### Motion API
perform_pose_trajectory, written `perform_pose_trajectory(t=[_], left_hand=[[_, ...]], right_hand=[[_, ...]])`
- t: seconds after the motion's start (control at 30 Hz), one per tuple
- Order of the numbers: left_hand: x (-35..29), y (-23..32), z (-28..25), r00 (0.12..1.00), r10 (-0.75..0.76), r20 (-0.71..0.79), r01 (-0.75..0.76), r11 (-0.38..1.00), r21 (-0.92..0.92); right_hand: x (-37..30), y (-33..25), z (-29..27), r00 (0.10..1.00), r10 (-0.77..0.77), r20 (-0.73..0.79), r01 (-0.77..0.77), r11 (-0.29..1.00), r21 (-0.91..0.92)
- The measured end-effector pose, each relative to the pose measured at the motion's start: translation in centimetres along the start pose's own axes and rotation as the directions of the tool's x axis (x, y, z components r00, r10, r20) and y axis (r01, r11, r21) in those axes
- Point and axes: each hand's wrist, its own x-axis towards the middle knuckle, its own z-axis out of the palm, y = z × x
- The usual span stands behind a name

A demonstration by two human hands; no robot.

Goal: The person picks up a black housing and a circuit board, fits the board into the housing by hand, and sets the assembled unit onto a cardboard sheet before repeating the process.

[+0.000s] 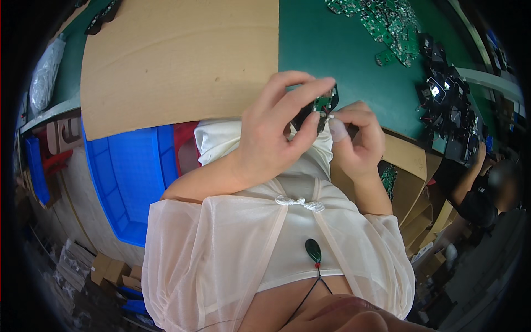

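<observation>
My left hand (268, 124) grips a small black plastic housing (334, 97), tilted up above my lap near the table edge. Inside the housing sits a green circuit board (322, 103), with short thin wires at its lower end. On the right, my right hand (360, 138) has thumb and forefinger pinched at what looks like a small white wire connector (330, 117) beside the board. A pale, translucent cover is on the right thumb tip. My left fingers hide part of the housing.
A cardboard sheet (182, 61) covers the left of the green table (343, 61). Loose circuit boards (390, 27) lie at the far right, black housings (448, 105) along the right edge. A blue crate (130, 182) stands left, an open carton (406, 157) right. Another person (481, 191) sits at right.
</observation>
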Motion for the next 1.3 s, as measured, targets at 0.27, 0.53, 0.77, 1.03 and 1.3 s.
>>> perform_pose_trajectory(t=[0.27, 0.53, 0.77, 1.03, 1.3], left_hand=[[0.3, -0.2, 0.6, 0.996, 0.033, -0.08, -0.033, 0.999, -0.001], [0.3, -0.1, 0.7, 0.998, 0.042, -0.054, -0.043, 0.999, -0.002], [0.1, 0.1, 0.3, 0.992, -0.118, 0.034, 0.122, 0.979, -0.162], [0.3, -0.3, 0.5, 0.995, -0.055, -0.08, 0.049, 0.996, -0.078], [0.4, -0.2, 0.4, 0.994, 0.035, -0.102, -0.033, 0.999, 0.025]], right_hand=[[0.1, -0.6, -0.6, 0.817, 0.54, 0.204, -0.555, 0.636, 0.536], [0.2, -0.8, -0.4, 0.903, 0.413, 0.116, -0.427, 0.839, 0.338], [0.8, -0.5, -0.4, 0.992, -0.129, -0.016, 0.12, 0.953, -0.278], [0.8, -0.4, -0.4, 0.98, -0.192, 0.054, 0.199, 0.909, -0.365], [1.0, -0.4, -0.3, 0.974, -0.205, 0.095, 0.226, 0.88, -0.417]])
